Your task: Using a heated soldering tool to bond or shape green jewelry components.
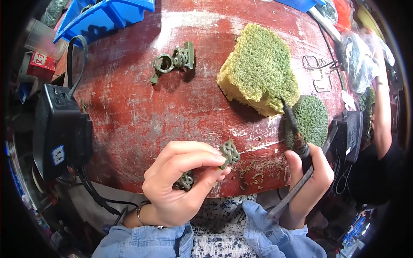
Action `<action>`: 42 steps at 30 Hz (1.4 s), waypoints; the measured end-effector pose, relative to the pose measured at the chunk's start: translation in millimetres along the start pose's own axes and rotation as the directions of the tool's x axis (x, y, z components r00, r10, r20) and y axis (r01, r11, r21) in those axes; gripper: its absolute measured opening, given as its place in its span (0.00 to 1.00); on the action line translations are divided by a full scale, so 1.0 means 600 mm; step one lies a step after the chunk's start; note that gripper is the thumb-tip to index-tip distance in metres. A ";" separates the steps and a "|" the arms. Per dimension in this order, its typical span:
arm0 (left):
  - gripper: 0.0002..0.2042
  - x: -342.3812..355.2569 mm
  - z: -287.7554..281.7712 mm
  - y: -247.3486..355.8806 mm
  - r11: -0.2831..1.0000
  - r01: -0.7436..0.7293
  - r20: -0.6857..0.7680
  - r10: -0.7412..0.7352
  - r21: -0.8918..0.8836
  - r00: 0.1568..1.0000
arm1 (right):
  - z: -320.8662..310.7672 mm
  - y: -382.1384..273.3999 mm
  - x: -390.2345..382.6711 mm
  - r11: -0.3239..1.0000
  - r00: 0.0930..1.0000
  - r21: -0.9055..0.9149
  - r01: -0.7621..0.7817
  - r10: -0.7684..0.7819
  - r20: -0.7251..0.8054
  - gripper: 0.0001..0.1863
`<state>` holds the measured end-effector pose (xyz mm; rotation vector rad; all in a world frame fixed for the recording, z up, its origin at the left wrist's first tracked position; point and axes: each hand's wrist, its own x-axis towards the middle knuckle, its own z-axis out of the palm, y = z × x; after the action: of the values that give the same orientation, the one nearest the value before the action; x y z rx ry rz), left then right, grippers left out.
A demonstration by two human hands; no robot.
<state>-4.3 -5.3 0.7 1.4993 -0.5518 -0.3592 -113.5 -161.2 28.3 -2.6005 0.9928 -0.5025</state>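
Note:
Between the thumb and fingers of my left hand [172, 200] is a small green openwork wax piece [230, 152], held near the table's front edge. A second green openwork piece [184, 181] shows inside the curl of the same hand. My right hand [314, 182] grips a soldering iron-like heated pen [302, 148], its grey cord running down past the wrist. The pen's dark tip touches or hovers right over the lower right corner of a thick yellow-green sponge [262, 64]. Beneath the pen lies a rounder dark green sponge pad [312, 118].
Two green ring-shaped wax pieces [174, 61] lie on the worn red table [129, 116]. A blue bin [105, 19] stands at far left. Black power units sit left [60, 129] and right [349, 129]. Bent wire [320, 64] lies right; another person's arm [382, 99] reaches beyond.

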 end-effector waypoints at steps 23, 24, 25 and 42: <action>0.11 -0.002 0.001 0.000 0.982 -0.073 0.010 0.073 0.173 0.997 | -0.001 0.015 -0.068 0.951 0.940 0.180 0.252 -0.285 0.187 0.22; 0.11 -0.003 0.001 0.001 0.985 -0.057 0.001 0.058 0.161 0.998 | -0.001 0.016 -0.069 0.952 0.938 0.161 0.260 -0.289 0.190 0.22; 0.10 -0.003 0.001 0.001 0.988 -0.041 -0.007 0.043 0.148 0.999 | -0.001 0.016 -0.070 0.953 0.936 0.142 0.269 -0.293 0.194 0.22; 0.12 -0.004 0.008 0.005 0.995 0.030 -0.124 -0.018 0.096 0.992 | -0.003 0.016 -0.066 0.954 0.945 0.186 0.237 -0.271 0.184 0.22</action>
<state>-9.3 -8.0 3.6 1.6116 -0.4594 -0.2598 -147.7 -141.3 17.6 -2.5808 0.5281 -0.3449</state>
